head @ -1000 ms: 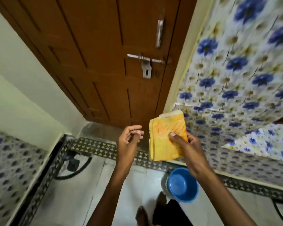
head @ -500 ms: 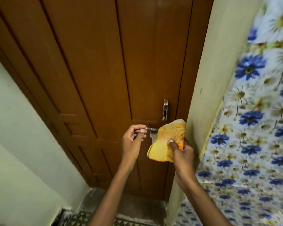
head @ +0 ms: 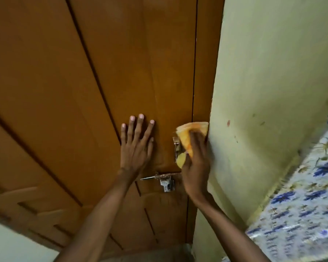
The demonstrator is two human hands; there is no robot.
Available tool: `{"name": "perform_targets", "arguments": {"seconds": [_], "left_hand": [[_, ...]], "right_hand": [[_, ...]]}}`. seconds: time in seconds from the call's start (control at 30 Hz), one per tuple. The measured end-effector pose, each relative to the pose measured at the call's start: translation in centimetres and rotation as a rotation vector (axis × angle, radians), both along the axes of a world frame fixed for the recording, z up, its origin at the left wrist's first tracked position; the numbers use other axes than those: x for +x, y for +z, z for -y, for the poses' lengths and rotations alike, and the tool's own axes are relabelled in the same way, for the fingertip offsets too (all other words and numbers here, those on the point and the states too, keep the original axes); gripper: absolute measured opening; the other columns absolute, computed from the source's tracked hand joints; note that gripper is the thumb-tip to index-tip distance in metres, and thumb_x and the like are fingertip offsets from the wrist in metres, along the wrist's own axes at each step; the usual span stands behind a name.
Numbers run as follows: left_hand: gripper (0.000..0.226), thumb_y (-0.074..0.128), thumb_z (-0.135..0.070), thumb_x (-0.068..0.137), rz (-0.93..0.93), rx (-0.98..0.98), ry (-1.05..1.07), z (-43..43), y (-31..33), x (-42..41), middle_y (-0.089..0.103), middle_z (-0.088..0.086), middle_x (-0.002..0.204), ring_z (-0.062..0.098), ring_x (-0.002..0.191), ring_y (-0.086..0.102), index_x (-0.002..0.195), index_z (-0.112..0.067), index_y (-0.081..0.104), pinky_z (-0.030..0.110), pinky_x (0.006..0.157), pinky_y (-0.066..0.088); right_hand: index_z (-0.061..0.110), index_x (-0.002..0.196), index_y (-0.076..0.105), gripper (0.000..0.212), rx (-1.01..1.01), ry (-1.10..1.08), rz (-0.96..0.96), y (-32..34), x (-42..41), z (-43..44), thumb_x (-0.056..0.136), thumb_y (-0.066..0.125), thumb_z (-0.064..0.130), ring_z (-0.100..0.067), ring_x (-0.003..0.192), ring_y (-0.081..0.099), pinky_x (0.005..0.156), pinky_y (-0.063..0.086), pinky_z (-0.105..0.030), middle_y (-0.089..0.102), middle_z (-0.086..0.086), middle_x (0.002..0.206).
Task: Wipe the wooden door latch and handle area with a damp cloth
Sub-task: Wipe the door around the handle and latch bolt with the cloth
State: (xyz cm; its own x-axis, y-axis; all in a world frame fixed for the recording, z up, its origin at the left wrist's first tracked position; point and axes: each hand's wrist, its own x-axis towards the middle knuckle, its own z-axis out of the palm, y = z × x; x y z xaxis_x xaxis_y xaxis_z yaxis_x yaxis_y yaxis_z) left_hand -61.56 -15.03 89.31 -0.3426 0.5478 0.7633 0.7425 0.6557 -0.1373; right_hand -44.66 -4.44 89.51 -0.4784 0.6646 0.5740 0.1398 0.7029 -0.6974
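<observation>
Item: cloth [head: 187, 138], yellow-orange, folded. I see it pressed against the door [head: 83, 91] at its right edge, over the upper part of the handle [head: 176, 148], its right corner touching the wall [head: 273, 91].

Right hand [head: 196, 163]: I log it as laid over the cloth, fingers pointing up, palm toward the door, clamping the cloth to the wood. A yellow fold pokes out left of the hand, beside the handle. The forearm rises from lower right.

Left hand [head: 136, 146]: flat on the door left of the handle, fingers spread and pointing up, holding nothing. The forearm rises from bottom centre.

Handle: a metal upright plate, only its left strip showing beside the cloth.

Latch [head: 161, 177]: a metal sliding bolt, below the handle and just under the left wrist, lying horizontal with a hasp plate hanging beneath. Its right end meets the heel of the right hand. The cloth sits above it, not on it.

Markings: I read no writing anywhere.

Wall: pale green, right of the handle, bearing small stains.

Tiles [head: 301, 205]: blue-flowered, far right of the handle, blurred.
</observation>
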Motion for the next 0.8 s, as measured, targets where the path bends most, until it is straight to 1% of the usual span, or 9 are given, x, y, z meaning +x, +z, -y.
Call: {"name": "perform_targets", "arguments": {"seconds": [0.07, 0.17, 0.33, 0.4, 0.47, 0.5, 0.63, 0.73, 0.8], "left_hand": [[0.062, 0.047, -0.038, 0.104, -0.074, -0.011, -0.039, 0.2, -0.8, -1.9, -0.010, 0.003, 0.168, 0.025, 0.155, -0.009, 0.159, -0.023, 0.023, 0.049, 0.125, -0.003], [0.069, 0.041, -0.043, 0.106, -0.154, -0.002, -0.047, -0.3, -1.9, -3.4, -0.015, 0.002, 0.168, 0.025, 0.154, -0.013, 0.162, -0.027, 0.004, 0.049, 0.124, -0.007], [0.065, 0.034, -0.046, 0.107, -0.253, 0.046, -0.068, -0.9, -2.8, -4.5, -0.012, 0.006, 0.168, 0.027, 0.155, -0.011, 0.162, -0.026, 0.005, 0.051, 0.124, -0.007], [0.064, 0.032, -0.046, 0.107, -0.264, 0.068, -0.090, -1.0, -3.2, -4.8, -0.010, 0.006, 0.169, 0.027, 0.155, -0.010, 0.162, -0.026, 0.007, 0.052, 0.124, -0.006], [0.063, 0.031, -0.045, 0.107, -0.271, 0.076, -0.082, -1.1, -3.2, -4.8, -0.010, 0.006, 0.168, 0.027, 0.155, -0.011, 0.162, -0.026, 0.007, 0.052, 0.124, -0.007], [0.063, 0.030, -0.045, 0.107, -0.267, 0.076, -0.083, -1.1, -3.2, -4.7, -0.011, 0.006, 0.168, 0.027, 0.155, -0.011, 0.162, -0.026, 0.007, 0.052, 0.124, -0.008], [0.063, 0.031, -0.046, 0.107, -0.279, 0.084, -0.077, -1.2, -3.2, -4.8, -0.011, 0.006, 0.168, 0.026, 0.155, -0.012, 0.162, -0.026, 0.007, 0.051, 0.124, -0.009], [0.065, 0.032, -0.046, 0.106, -0.274, 0.084, -0.084, -1.2, -3.3, -4.7, -0.013, 0.005, 0.168, 0.026, 0.155, -0.013, 0.162, -0.026, 0.005, 0.050, 0.124, -0.009], [0.066, 0.033, -0.046, 0.106, -0.265, 0.083, -0.082, -1.1, -3.3, -4.7, -0.013, 0.005, 0.168, 0.026, 0.154, -0.013, 0.162, -0.027, 0.004, 0.050, 0.124, -0.009]], "right_hand": [[0.023, 0.152, 0.028, 0.079, 0.173, -0.005, 0.160, -0.9, -2.0, 0.5, 0.086, 0.063, -0.001, -0.025, 0.149, 0.016, 0.110, 0.040, -0.040, 0.019, 0.000, 0.162], [0.017, 0.152, 0.029, 0.074, 0.308, -0.067, 0.296, -2.6, -3.1, 1.0, 0.086, 0.062, 0.005, -0.032, 0.147, 0.022, 0.104, 0.045, -0.048, 0.025, -0.008, 0.160], [0.019, 0.151, 0.030, 0.084, 0.255, -0.057, 0.239, -5.4, -2.3, 0.3, 0.081, 0.071, -0.002, -0.031, 0.144, 0.031, 0.099, 0.050, -0.048, 0.030, -0.004, 0.159], [0.018, 0.150, 0.036, 0.073, 0.280, -0.097, 0.274, -4.0, -3.1, 0.8, 0.084, 0.060, -0.003, -0.035, 0.137, 0.040, 0.095, 0.053, -0.045, 0.033, -0.007, 0.157], [0.019, 0.148, 0.040, 0.062, 0.339, -0.159, 0.345, -2.1, -3.9, 0.9, 0.087, 0.044, 0.008, -0.037, 0.128, 0.048, 0.088, 0.055, -0.043, 0.038, -0.010, 0.154], [0.019, 0.147, 0.040, 0.061, 0.364, -0.176, 0.377, -1.7, -3.9, 0.9, 0.087, 0.043, 0.012, -0.037, 0.127, 0.049, 0.087, 0.056, -0.042, 0.040, -0.010, 0.153], [0.016, 0.142, 0.049, 0.076, 0.312, -0.227, 0.368, -2.3, -2.4, 1.0, 0.072, 0.076, 0.005, -0.038, 0.118, 0.058, 0.075, 0.059, -0.041, 0.049, -0.012, 0.146], [0.015, 0.145, 0.044, 0.083, 0.309, -0.195, 0.376, -3.0, -2.2, 1.6, 0.071, 0.080, 0.005, -0.038, 0.123, 0.055, 0.072, 0.061, -0.041, 0.043, -0.011, 0.151], [0.016, 0.149, 0.036, 0.073, 0.355, -0.151, 0.356, -3.3, -2.9, 1.6, 0.083, 0.066, 0.013, -0.036, 0.135, 0.043, 0.082, 0.058, -0.045, 0.034, -0.009, 0.156]]}}
